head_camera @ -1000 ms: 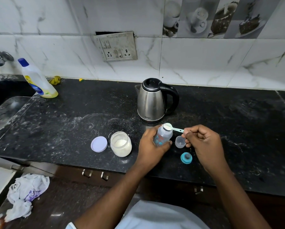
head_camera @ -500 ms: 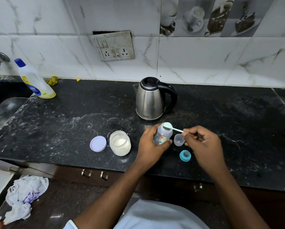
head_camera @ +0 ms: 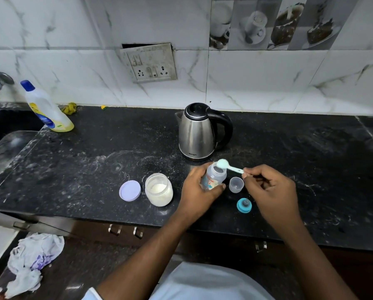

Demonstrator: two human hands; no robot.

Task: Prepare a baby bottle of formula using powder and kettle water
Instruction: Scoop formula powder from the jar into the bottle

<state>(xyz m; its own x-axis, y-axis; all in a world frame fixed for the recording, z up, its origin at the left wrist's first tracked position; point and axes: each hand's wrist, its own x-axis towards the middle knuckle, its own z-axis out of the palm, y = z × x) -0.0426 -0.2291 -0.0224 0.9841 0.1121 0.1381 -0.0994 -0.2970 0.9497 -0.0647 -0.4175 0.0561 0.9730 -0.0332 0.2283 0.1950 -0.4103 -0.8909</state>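
The left hand [head_camera: 199,189] wraps round the clear plastic baby bottle [head_camera: 213,176], tilted on the speckled black stone counter [head_camera: 94,161]. The right hand [head_camera: 267,191] pinches a pale-green scoop [head_camera: 228,166], its round bowl over the bottle's mouth. An open glass jar of white powder [head_camera: 159,192] stands left; the steel kettle [head_camera: 199,132] behind.

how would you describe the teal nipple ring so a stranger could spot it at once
Start at the steel kettle on the black counter and come toward its front edge. The teal nipple ring lies beside the right hand, in front of a clear cap. Unlike the cap, it is solid teal with a grey centre.
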